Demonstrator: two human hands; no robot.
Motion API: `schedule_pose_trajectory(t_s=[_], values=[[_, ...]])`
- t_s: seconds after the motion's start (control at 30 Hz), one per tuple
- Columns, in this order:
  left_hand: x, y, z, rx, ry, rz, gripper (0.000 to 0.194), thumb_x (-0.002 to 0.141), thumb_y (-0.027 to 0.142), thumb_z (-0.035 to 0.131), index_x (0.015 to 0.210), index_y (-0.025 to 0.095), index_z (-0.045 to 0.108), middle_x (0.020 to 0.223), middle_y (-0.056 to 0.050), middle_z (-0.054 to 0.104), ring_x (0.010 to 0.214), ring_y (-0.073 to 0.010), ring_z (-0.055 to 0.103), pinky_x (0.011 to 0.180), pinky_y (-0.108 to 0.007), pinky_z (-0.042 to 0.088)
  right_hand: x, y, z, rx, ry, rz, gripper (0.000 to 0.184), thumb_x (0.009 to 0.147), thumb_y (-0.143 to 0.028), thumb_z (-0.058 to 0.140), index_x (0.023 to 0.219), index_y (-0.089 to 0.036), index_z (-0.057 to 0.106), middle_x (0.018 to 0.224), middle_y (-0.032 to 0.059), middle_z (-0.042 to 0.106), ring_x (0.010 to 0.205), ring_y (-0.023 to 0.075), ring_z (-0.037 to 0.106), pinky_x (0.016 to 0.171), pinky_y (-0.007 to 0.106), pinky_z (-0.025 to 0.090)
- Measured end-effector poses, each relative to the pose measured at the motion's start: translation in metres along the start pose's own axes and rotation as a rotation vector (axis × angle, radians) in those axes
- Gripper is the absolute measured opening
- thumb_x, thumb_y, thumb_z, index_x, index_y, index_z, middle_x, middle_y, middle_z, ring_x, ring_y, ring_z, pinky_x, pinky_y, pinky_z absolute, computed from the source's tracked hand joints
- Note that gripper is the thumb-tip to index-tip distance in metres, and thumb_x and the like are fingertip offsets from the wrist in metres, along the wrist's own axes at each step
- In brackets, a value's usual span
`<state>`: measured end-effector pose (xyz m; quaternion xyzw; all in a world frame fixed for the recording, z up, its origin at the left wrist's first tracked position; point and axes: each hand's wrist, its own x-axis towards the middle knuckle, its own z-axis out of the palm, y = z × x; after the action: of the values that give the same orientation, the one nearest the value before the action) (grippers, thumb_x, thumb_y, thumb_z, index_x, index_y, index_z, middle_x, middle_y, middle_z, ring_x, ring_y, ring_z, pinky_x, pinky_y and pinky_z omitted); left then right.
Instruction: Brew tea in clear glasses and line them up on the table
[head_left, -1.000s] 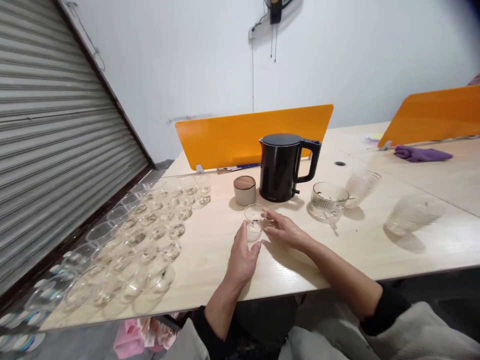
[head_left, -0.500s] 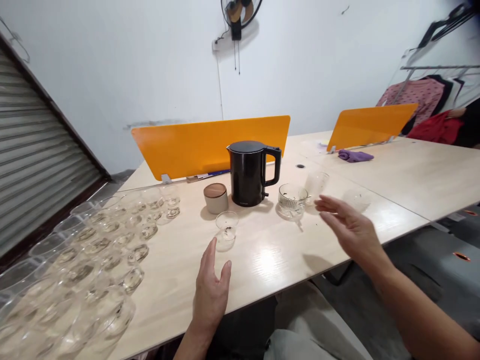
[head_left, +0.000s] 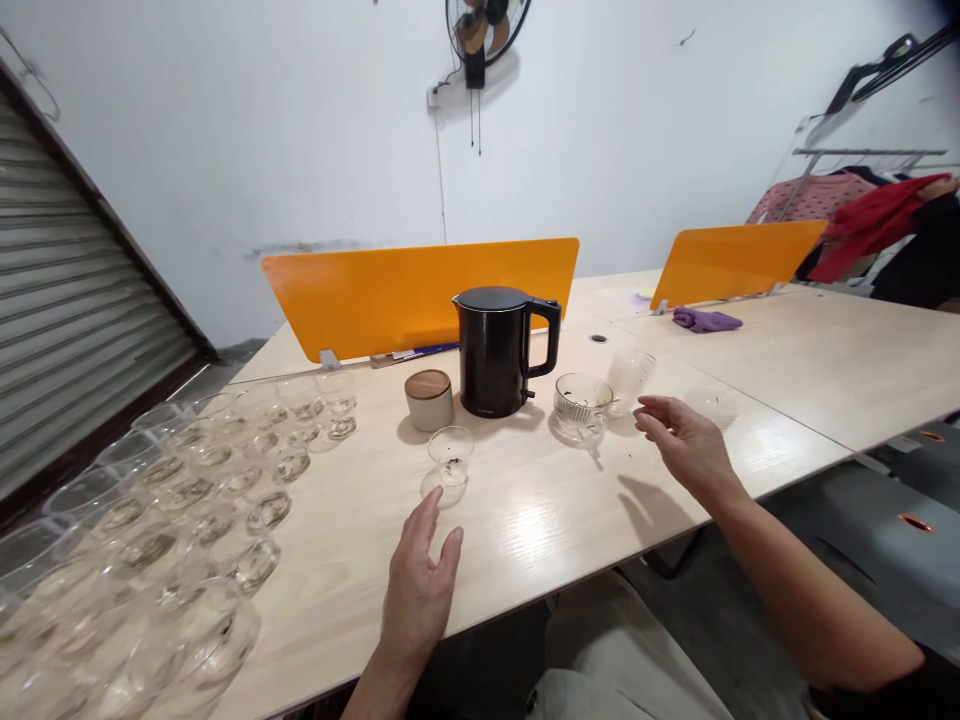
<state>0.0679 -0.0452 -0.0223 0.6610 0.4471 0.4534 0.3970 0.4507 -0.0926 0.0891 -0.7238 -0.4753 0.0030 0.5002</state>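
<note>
Cup (head_left: pixel 451 460), small and clear with dark bits inside, stands on the table (head_left: pixel 517 590) just beyond the fingertips of our left hand (head_left: pixel 421 590), which is open and empty. Behind it sit a lidded jar (head_left: pixel 430 402) and a black kettle (head_left: pixel 493 352). Our right hand (head_left: pixel 686 440), loosely open, hovers near a glass bowl (head_left: pixel 581 405). Rows of cups (head_left: pixel 187 490) fill the area left of our left hand.

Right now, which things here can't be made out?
Head view: inside of the black kettle, hidden by its closed lid.
Head view: inside of the jar, covered by its wooden lid.
Head view: leftmost cups, cut off by the left edge.
Head view: far person, cut off by the right edge.
Head view: number of faint cups, overlapping and blurred.
</note>
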Motion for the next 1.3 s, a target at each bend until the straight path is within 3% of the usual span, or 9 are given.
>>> schedule_pose_trajectory(t_s=[0.27, 0.4, 0.53, 0.63, 0.73, 0.83, 0.97, 1.13, 1.3], values=[[0.002, -0.001, 0.002, -0.009, -0.003, -0.010, 0.052, 0.098, 0.044, 0.059, 0.147, 0.028, 0.053, 0.154, -0.010, 0.054, 0.140, -0.0298, 0.055, 0.115, -0.048, 0.048, 0.027, -0.024, 0.011, 0.021, 0.111, -0.079, 0.037, 0.087, -0.049, 0.067, 0.113, -0.024, 0.073, 0.093, 0.0066, 0.077, 0.085, 0.0261, 0.073, 0.080, 0.044, 0.061], [0.003, 0.000, 0.002, -0.047, -0.001, -0.028, 0.052, 0.097, 0.043, 0.060, 0.147, 0.027, 0.054, 0.152, -0.011, 0.056, 0.140, -0.0291, 0.055, 0.113, -0.044, 0.049, 0.065, -0.061, 0.030, 0.067, 0.135, -0.147, 0.048, 0.087, -0.050, 0.065, 0.124, -0.019, 0.068, 0.113, 0.0132, 0.074, 0.101, 0.0288, 0.071, 0.089, 0.046, 0.059], [0.003, -0.002, 0.002, -0.053, -0.016, -0.018, 0.050, 0.099, 0.040, 0.058, 0.147, 0.027, 0.053, 0.153, -0.010, 0.054, 0.140, -0.0277, 0.055, 0.116, -0.045, 0.046, 0.108, -0.089, 0.070, 0.130, 0.029, -0.076, 0.070, 0.081, -0.060, 0.069, 0.137, -0.018, 0.060, 0.139, 0.0206, 0.061, 0.119, 0.0352, 0.063, 0.097, 0.049, 0.055], [0.004, -0.003, 0.002, -0.035, -0.010, -0.002, 0.050, 0.098, 0.038, 0.058, 0.147, 0.026, 0.054, 0.152, -0.010, 0.055, 0.139, -0.0276, 0.056, 0.117, -0.045, 0.045, 0.131, -0.101, 0.101, 0.153, -0.091, -0.006, 0.065, 0.079, -0.062, 0.070, 0.128, -0.020, 0.064, 0.123, 0.0166, 0.069, 0.109, 0.0332, 0.064, 0.092, 0.047, 0.055], [0.005, 0.000, 0.001, -0.016, -0.024, 0.006, 0.050, 0.098, 0.036, 0.058, 0.146, 0.025, 0.054, 0.150, -0.011, 0.057, 0.139, -0.0277, 0.056, 0.117, -0.046, 0.045, 0.142, -0.108, 0.122, 0.191, -0.072, 0.077, 0.056, 0.075, -0.061, 0.074, 0.111, -0.019, 0.067, 0.097, 0.0099, 0.072, 0.093, 0.0281, 0.063, 0.086, 0.044, 0.054], [0.005, 0.003, 0.001, -0.006, -0.038, 0.019, 0.049, 0.098, 0.033, 0.057, 0.147, 0.024, 0.054, 0.149, -0.012, 0.057, 0.139, -0.0273, 0.055, 0.118, -0.046, 0.044, 0.142, -0.111, 0.133, 0.290, -0.016, 0.101, 0.049, 0.069, -0.056, 0.081, 0.096, -0.018, 0.067, 0.080, 0.0037, 0.066, 0.081, 0.0221, 0.060, 0.079, 0.038, 0.052], [0.005, 0.009, -0.001, 0.020, -0.047, 0.020, 0.050, 0.098, 0.032, 0.056, 0.148, 0.024, 0.052, 0.150, -0.011, 0.056, 0.140, -0.0275, 0.055, 0.118, -0.047, 0.044, 0.131, -0.114, 0.138, 0.484, -0.071, 0.061, 0.042, 0.066, -0.051, 0.085, 0.084, -0.019, 0.064, 0.061, -0.0050, 0.053, 0.060, 0.0130, 0.049, 0.060, 0.028, 0.047], [0.004, 0.014, -0.003, 0.066, -0.044, 0.033, 0.050, 0.097, 0.029, 0.056, 0.146, 0.021, 0.054, 0.147, -0.013, 0.058, 0.138, -0.0281, 0.055, 0.119, -0.049, 0.043, 0.113, -0.117, 0.144, 0.645, -0.002, 0.079, 0.044, 0.061, -0.047, 0.089, 0.076, -0.021, 0.057, 0.054, -0.0082, 0.046, 0.048, 0.0089, 0.040, 0.041, 0.023, 0.037], [0.007, 0.015, -0.002, 0.078, -0.031, 0.065, 0.050, 0.095, 0.026, 0.058, 0.144, 0.020, 0.056, 0.145, -0.013, 0.060, 0.136, -0.0281, 0.056, 0.119, -0.050, 0.043, 0.089, -0.120, 0.135, 0.668, 0.095, 0.102, 0.035, 0.063, -0.039, 0.087, 0.073, -0.021, 0.058, 0.049, -0.0092, 0.041, 0.043, 0.0084, 0.036, 0.036, 0.023, 0.030]])
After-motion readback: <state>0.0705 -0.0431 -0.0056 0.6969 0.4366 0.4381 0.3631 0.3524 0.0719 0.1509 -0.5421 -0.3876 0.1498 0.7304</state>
